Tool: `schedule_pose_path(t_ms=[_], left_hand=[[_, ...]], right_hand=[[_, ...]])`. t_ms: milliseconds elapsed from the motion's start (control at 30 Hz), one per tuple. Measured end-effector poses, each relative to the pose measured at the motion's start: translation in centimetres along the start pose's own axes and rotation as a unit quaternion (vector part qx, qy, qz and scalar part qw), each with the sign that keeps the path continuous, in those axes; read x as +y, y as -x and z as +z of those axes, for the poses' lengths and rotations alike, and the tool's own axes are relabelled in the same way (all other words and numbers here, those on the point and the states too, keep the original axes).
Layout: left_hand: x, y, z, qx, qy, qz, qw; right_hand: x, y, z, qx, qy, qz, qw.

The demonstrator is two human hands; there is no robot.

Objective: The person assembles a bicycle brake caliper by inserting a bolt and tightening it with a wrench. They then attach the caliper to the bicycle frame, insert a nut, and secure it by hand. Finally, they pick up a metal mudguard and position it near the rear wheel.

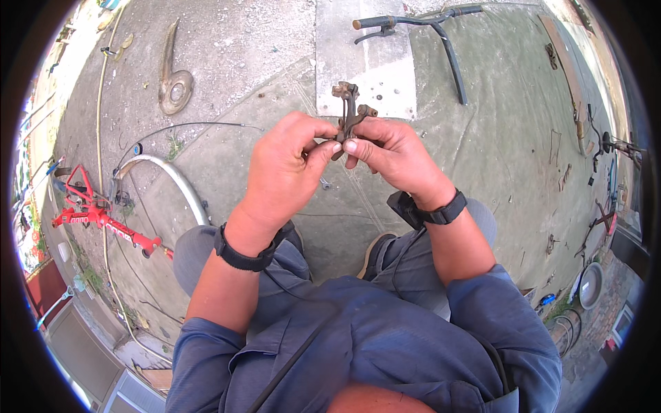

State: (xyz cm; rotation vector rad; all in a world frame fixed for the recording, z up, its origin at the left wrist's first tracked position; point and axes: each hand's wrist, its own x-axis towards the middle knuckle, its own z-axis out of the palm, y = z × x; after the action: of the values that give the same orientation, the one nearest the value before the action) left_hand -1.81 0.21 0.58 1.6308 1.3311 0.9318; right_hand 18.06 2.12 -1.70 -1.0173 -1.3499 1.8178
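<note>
A small rusty metal part with jointed arms, like a bicycle brake caliper [351, 103], stands upright at the centre of the head view. My left hand [289, 165] pinches its lower end between thumb and fingers. Opposite it, my right hand [392, 158] also grips that lower end, its thumb tip beside the left thumb. Some fingertips are hidden behind the part. Just below and between my hands, a small metal piece [325, 184] lies on the ground, partly covered.
Around me lie handlebars [439, 29] at the top, a curved metal piece [176, 93] upper left, a silver rim [184, 181], a red bicycle frame [117, 227] at left, a long board [564, 76] at right, a round basin [589, 286] lower right, and scattered cables and rusty bits.
</note>
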Motion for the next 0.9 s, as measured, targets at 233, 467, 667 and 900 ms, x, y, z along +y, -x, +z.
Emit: schedule_pose_path(t_ms=[233,467,667,900], left_hand=[[-0.1,-0.5,-0.2,-0.008,0.008,0.017,1.0],[0.1,-0.4,0.1,0.009,-0.079,0.038,0.996],[-1.0,-0.5,0.8,0.023,-0.105,0.036,0.994],[-0.7,-0.4,0.4,0.04,-0.031,0.028,0.998]], right_hand=[[0.2,0.0,0.9,0.031,-0.032,0.053,0.998],[1.5,-0.2,1.5,0.091,-0.102,0.091,0.986],[2.2,-0.3,2.0,0.097,-0.16,0.103,0.977],[1.4,-0.2,0.7,0.04,-0.131,0.086,0.987]])
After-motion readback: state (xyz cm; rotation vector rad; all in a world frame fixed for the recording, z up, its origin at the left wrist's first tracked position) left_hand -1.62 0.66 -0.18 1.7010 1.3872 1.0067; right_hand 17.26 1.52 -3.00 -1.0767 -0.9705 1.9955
